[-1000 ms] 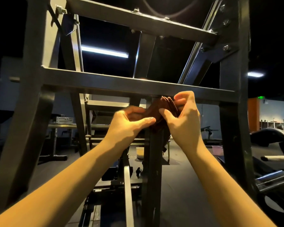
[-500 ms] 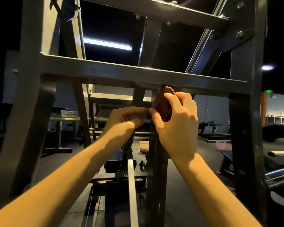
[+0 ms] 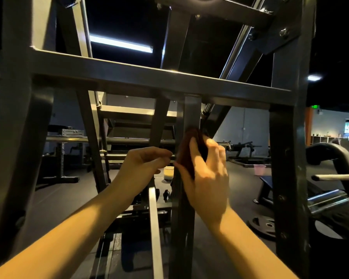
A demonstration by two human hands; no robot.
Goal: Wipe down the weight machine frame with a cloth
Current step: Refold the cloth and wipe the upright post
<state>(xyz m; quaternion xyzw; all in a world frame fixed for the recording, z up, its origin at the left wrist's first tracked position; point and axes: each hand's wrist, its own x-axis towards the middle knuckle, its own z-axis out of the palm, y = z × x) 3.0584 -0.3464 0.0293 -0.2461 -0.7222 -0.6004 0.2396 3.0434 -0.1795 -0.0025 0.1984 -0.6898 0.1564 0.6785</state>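
Note:
A dark grey weight machine frame [image 3: 159, 79] fills the view, with a horizontal crossbar and a vertical post [image 3: 191, 113] below it. My right hand [image 3: 208, 178] grips a folded dark brown cloth [image 3: 189, 150] and holds it against that post, a little below the crossbar. My left hand [image 3: 143, 168] hovers just left of the post with its fingers loosely curled, thumb and fingertips close together; whether it pinches an edge of the cloth is not clear.
Thick frame uprights stand at the left [image 3: 14, 137] and right [image 3: 286, 158]. A chrome bar [image 3: 155, 228] runs down between my arms. A small pale cup [image 3: 168, 173] and a pink bucket [image 3: 259, 169] sit on the dark floor, and a weight plate [image 3: 262, 225] lies lower right.
Both hands and the cloth have slid down the vertical post from the crossbar joint. My left hand has come off the cloth and drawn slightly left.

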